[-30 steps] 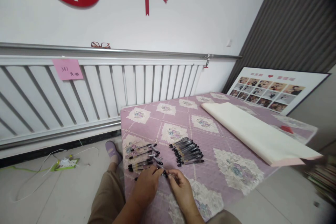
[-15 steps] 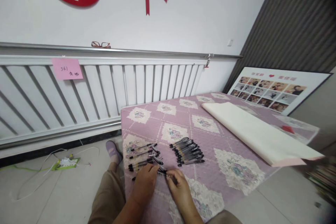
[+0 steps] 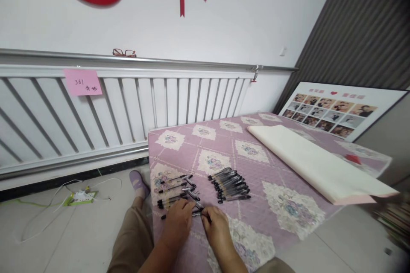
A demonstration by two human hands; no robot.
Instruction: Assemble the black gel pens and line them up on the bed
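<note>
My left hand [image 3: 177, 223] and my right hand [image 3: 216, 227] meet over a black pen [image 3: 196, 213] at the near edge of a pink quilted mat [image 3: 224, 145]. Both pinch the pen between their fingertips. Just beyond my left hand lie several loose black pens and caps [image 3: 174, 190]. To the right of those, a tidy row of capped black pens [image 3: 229, 184] rests on the mat.
A cream roll of paper [image 3: 317, 164] lies across the mat's right half. A white slatted radiator [image 3: 128, 106] with a pink note [image 3: 82, 82] runs behind. A photo board [image 3: 333, 108] leans at the right. Cables and a green item [image 3: 78, 197] lie on the floor at left.
Both hands have drawn slightly closer together around the pen and edged toward the loose pens. The view shifted slightly.
</note>
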